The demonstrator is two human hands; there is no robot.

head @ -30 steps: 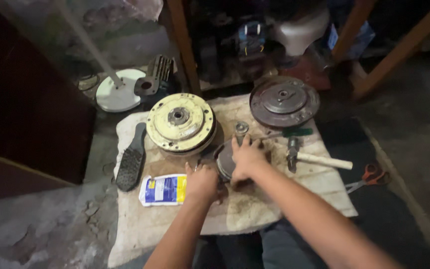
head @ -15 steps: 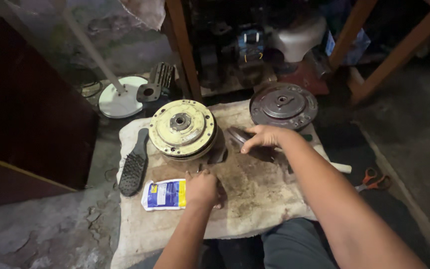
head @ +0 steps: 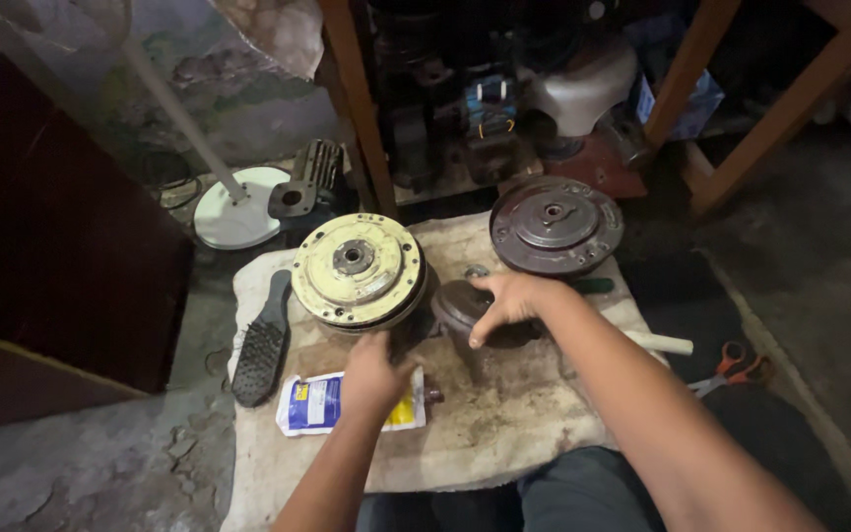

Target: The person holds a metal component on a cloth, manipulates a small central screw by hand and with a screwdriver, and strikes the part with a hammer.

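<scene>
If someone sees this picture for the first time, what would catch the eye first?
Probably the yellow disc and the dark round disc, both at the far side of the stained cloth. Between them, the right hand grips a dark metal part, and the left hand rests by a blue-and-white packet.

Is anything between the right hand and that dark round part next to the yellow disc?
Nothing visible. The right hand already lies on the dark round part, fingers curled over its right side. The yellow disc sits just left of it, and the left hand rests on the cloth below.
</scene>
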